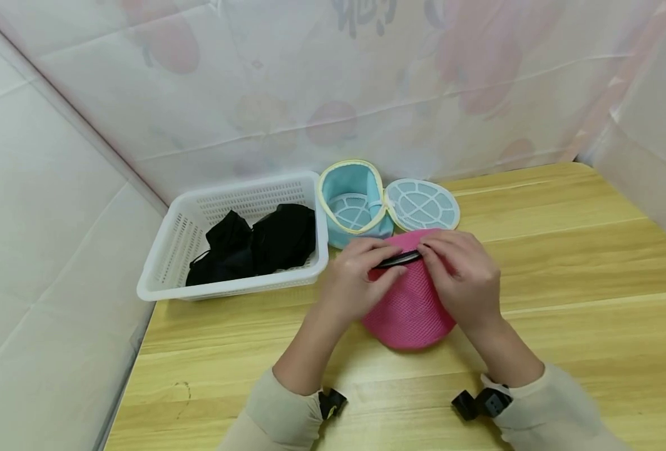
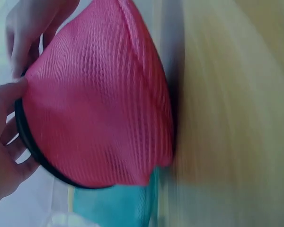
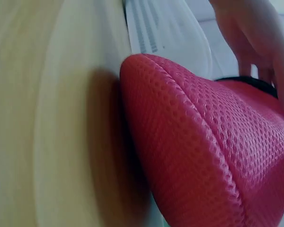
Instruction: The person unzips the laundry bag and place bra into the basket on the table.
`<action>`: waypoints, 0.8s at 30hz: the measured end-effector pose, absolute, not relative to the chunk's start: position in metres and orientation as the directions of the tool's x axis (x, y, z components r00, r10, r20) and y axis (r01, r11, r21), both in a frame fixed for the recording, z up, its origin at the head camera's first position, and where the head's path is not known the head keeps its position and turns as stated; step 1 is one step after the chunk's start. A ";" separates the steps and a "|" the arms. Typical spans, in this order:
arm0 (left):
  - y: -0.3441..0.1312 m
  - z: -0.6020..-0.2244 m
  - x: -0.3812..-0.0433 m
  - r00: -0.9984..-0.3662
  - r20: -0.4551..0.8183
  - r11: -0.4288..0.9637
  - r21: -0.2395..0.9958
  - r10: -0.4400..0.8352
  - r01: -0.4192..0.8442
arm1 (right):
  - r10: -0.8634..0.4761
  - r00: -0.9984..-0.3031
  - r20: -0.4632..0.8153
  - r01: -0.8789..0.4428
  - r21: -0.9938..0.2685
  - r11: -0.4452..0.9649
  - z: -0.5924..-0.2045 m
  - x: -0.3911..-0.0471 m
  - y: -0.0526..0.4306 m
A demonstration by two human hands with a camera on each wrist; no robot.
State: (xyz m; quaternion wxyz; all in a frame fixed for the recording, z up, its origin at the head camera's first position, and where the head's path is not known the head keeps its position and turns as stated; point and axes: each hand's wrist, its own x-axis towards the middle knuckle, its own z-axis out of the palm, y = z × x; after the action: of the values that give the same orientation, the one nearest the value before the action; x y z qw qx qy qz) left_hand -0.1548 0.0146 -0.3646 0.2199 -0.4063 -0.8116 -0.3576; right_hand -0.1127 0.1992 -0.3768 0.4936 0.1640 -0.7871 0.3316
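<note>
Both hands hold a pink mesh laundry bag (image 1: 409, 313) by its black zipper edge (image 1: 400, 259), near the front of the table. My left hand (image 1: 358, 279) pinches the edge on the left, thumb toward me and fingers behind. On the right, my right hand (image 1: 467, 274) grips the edge close to the left fingertips. The bag's rounded body (image 2: 94, 104) hangs below the hands, its seamed bottom rim just over the tabletop in the right wrist view. What lies inside the bag is hidden.
Behind the bag stands an unzipped light-blue mesh bag (image 1: 338, 238) with yellow trim, its round lid (image 1: 423, 203) folded to the right. A white plastic basket (image 1: 228, 288) at left holds black cloth items (image 1: 282, 238). Fabric walls (image 1: 288, 81) enclose the wooden table (image 1: 581, 326).
</note>
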 end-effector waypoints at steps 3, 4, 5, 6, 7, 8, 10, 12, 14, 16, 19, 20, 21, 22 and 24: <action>0.020 -0.365 -0.153 -0.531 0.686 0.415 0.349 0.498 0.840 | 0.024 -0.425 0.905 -0.631 -0.315 0.709 -0.378 -0.112 0.193; 0.021 -0.365 -0.153 -0.526 0.695 0.415 0.345 0.490 0.842 | 0.015 -0.421 0.907 -0.636 -0.307 0.708 -0.378 -0.112 0.191; 0.022 -0.366 -0.153 -0.525 0.702 0.413 0.346 0.481 0.842 | 0.011 -0.420 0.908 -0.639 -0.304 0.707 -0.378 -0.111 0.190; 0.022 -0.367 -0.154 -0.526 0.707 0.412 0.350 0.472 0.841 | 0.008 -0.423 0.906 -0.637 -0.304 0.709 -0.378 -0.111 0.190; 0.022 -0.367 -0.154 -0.528 0.711 0.408 0.358 0.464 0.840 | 0.011 -0.431 0.902 -0.630 -0.309 0.712 -0.377 -0.111 0.189; 0.022 -0.368 -0.155 -0.532 0.712 0.400 0.370 0.457 0.838 | 0.013 -0.440 0.898 -0.620 -0.314 0.719 -0.377 -0.111 0.189; 0.021 -0.369 -0.156 -0.540 0.712 0.385 0.391 0.449 0.836 | 0.029 -0.460 0.887 -0.593 -0.331 0.734 -0.376 -0.111 0.191; 0.020 -0.370 -0.157 -0.546 0.710 0.371 0.409 0.445 0.834 | 0.055 -0.476 0.878 -0.565 -0.353 0.746 -0.375 -0.111 0.194; 0.017 -0.369 -0.159 -0.558 0.703 0.353 0.436 0.440 0.828 | 0.090 -0.486 0.869 -0.541 -0.380 0.750 -0.374 -0.111 0.197; 0.014 -0.369 -0.160 -0.575 0.691 0.338 0.466 0.438 0.818 | 0.126 -0.490 0.863 -0.521 -0.406 0.751 -0.374 -0.112 0.201; 0.008 -0.367 -0.163 -0.604 0.668 0.319 0.513 0.434 0.797 | 0.176 -0.487 0.856 -0.517 -0.445 0.731 -0.372 -0.114 0.205; 0.006 -0.367 -0.163 -0.614 0.659 0.317 0.526 0.435 0.789 | 0.187 -0.486 0.854 -0.518 -0.454 0.725 -0.372 -0.114 0.206; 0.004 -0.366 -0.164 -0.623 0.648 0.315 0.538 0.439 0.782 | 0.194 -0.487 0.851 -0.518 -0.461 0.720 -0.372 -0.114 0.207; 0.002 -0.365 -0.164 -0.629 0.639 0.314 0.546 0.443 0.777 | 0.200 -0.489 0.849 -0.519 -0.468 0.715 -0.372 -0.114 0.207; 0.000 -0.363 -0.165 -0.629 0.631 0.314 0.547 0.454 0.776 | 0.199 -0.488 0.850 -0.531 -0.470 0.705 -0.371 -0.113 0.207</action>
State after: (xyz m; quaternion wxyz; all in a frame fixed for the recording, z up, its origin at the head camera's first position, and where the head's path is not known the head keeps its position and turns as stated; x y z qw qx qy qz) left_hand -0.1646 0.0003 -0.3632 0.1840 -0.3896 -0.7892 -0.4375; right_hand -0.1135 0.2068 -0.3710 0.4947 0.1063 -0.7798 0.3688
